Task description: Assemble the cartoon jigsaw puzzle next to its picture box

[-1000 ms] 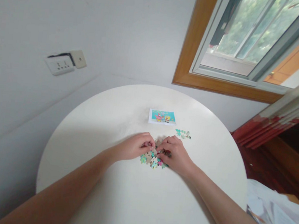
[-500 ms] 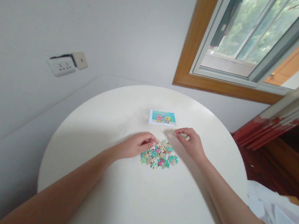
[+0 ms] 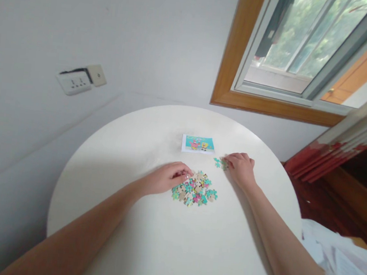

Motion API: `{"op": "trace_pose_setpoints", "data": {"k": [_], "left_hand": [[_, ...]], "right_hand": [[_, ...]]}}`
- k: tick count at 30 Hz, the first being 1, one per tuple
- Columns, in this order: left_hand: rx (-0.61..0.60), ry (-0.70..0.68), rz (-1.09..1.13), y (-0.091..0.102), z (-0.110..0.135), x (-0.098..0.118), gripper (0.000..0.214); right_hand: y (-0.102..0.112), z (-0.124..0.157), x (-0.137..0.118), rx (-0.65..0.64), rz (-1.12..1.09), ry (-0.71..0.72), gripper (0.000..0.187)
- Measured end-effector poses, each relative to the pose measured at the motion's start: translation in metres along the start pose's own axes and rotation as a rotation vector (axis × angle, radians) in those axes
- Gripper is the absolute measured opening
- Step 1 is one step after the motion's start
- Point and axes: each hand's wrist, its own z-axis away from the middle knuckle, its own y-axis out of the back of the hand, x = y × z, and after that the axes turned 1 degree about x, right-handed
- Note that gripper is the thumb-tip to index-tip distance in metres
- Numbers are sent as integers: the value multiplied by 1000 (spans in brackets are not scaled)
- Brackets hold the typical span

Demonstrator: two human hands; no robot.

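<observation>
So our left hand (image 3: 166,180) pinches at the puzzle pile (image 3: 195,193), right hand (image 3: 240,167), fingers curled, presses small joined pieces (image 3: 220,162) on the table (image 3: 129,158).

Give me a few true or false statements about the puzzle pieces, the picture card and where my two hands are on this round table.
1. The left hand rests at the left edge of the pile of puzzle pieces. True.
2. The right hand lies on top of the picture card. False: it is right of the card, at the small cluster of pieces.
3. The picture card lies beyond the pile, farther from the person. True.
4. The table is square and dark. False: it is round and white.
5. Both hands touch each other. False: they are apart, with the pile between them.
</observation>
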Motion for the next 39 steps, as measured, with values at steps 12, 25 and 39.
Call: {"op": "trace_pose_setpoints", "data": {"k": [12, 25, 39], "left_hand": [[-2, -15, -39, 1, 1, 5, 30], [9, -26, -39, -1, 0, 7, 30], [10, -15, -19, -1, 1, 6, 32]], "right_hand": [[0, -2, -6, 19, 3, 1, 21], [0, -3, -16, 29, 76, -25, 23], [-10, -8, 0, 85, -2, -126, 25]]}}
